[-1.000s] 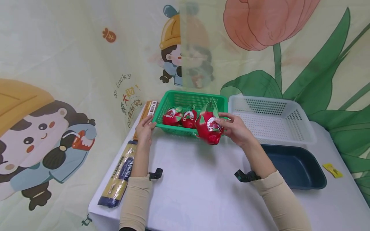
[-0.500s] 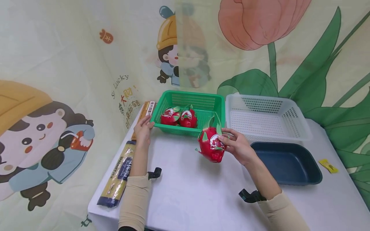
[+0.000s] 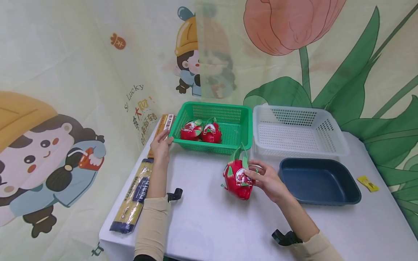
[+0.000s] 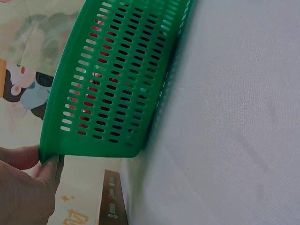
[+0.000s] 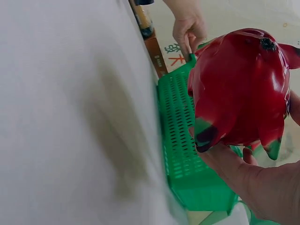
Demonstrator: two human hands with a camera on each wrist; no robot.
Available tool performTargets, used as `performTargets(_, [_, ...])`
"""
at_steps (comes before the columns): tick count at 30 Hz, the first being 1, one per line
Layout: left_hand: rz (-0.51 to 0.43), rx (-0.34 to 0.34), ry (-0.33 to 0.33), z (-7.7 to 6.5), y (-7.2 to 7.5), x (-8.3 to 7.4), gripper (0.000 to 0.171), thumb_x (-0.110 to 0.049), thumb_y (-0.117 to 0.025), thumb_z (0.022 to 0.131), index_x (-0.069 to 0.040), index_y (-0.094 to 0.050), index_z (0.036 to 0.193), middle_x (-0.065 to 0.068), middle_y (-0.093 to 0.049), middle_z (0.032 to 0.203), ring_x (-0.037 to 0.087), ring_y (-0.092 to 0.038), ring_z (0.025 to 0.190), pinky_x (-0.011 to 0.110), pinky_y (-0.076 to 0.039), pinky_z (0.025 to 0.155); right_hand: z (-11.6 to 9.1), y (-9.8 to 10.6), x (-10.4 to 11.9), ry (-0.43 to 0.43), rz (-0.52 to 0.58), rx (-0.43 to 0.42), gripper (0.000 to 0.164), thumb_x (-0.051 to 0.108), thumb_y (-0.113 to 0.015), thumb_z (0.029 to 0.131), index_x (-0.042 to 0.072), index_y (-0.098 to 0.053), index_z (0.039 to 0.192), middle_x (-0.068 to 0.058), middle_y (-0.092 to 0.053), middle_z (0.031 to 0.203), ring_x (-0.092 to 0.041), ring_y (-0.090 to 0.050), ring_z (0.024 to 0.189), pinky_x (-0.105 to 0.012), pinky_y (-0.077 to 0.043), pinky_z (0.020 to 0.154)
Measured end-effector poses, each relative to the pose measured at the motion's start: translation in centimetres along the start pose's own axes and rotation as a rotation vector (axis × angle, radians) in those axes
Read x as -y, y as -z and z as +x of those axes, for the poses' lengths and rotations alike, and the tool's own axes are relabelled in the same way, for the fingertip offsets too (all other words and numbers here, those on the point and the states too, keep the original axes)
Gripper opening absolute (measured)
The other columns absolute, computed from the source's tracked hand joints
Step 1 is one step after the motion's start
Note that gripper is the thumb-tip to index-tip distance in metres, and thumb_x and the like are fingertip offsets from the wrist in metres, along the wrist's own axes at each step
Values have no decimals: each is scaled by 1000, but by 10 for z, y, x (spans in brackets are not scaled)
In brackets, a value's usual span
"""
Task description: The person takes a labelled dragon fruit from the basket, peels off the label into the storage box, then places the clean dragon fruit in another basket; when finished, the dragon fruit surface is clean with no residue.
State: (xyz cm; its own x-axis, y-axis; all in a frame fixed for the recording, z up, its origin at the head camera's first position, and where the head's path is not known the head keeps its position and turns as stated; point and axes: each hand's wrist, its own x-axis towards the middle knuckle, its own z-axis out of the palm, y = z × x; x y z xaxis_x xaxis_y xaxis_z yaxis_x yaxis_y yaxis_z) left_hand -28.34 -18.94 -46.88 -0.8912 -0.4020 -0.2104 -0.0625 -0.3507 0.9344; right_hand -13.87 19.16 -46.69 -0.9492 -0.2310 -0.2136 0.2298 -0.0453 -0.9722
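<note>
A red dragon fruit [image 3: 236, 181] with green leaf tips and a printed label is gripped by my right hand [image 3: 269, 181] over the table, in front of the green basket [image 3: 215, 146]. In the right wrist view the dragon fruit [image 5: 241, 86] fills the upper right, my fingers curled round its underside. Two more dragon fruits, a left one [image 3: 190, 131] and a right one [image 3: 211, 134], lie in the basket's left half. My left hand [image 3: 160, 146] pinches the basket's front left corner; in the left wrist view, thumb and fingers [image 4: 47, 171] meet at that rim.
A white basket [image 3: 300, 154] stands right of the green one, with a dark blue tray [image 3: 320, 181] before it. A small yellow packet [image 3: 368, 183] lies far right. Along the left edge lie a spaghetti pack [image 3: 132, 197] and a brown box [image 3: 160, 132].
My right hand has carried the dragon fruit from over the green basket's front rim toward me, down over the table. The left hand stays at the basket's corner.
</note>
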Motion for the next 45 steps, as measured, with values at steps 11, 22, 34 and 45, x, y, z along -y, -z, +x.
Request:
performTargets(11, [-15, 5, 1, 2, 2, 2, 55, 12, -64, 95, -5, -57, 148, 11, -60, 149, 21, -56, 136, 24, -52, 105, -1, -10, -25, -7, -49, 2, 63, 18, -75, 96, -2, -44, 147, -26, -55, 140, -21, -65, 110, -31, -62, 87])
performTargets(22, [-8, 6, -4, 3, 0, 1, 54, 12, -63, 96, -6, -58, 147, 10, -61, 148, 20, -58, 133, 25, -53, 104, 11, -15, -35, -52, -59, -14, 65, 22, -77, 96, -1, -45, 147, -25, -56, 141, -22, -65, 110, -30, -62, 87])
performTargets(34, [-2, -3, 14, 2, -2, 1, 55, 11, -65, 96, -7, -58, 147, 8, -62, 146, 20, -60, 131, 26, -54, 104, 25, -16, -37, -80, -165, -90, 68, 32, -79, 93, 1, -47, 145, -20, -58, 138, -25, -61, 116, -34, -59, 95])
performTargets(45, [33, 14, -26, -7, 0, 2, 57, 12, -62, 95, -2, -53, 150, 14, -57, 151, 23, -57, 135, 26, -53, 104, 21, -13, -34, -88, -335, -90, 75, 44, -77, 93, 5, -46, 149, -20, -59, 145, -37, -51, 135, -56, -47, 112])
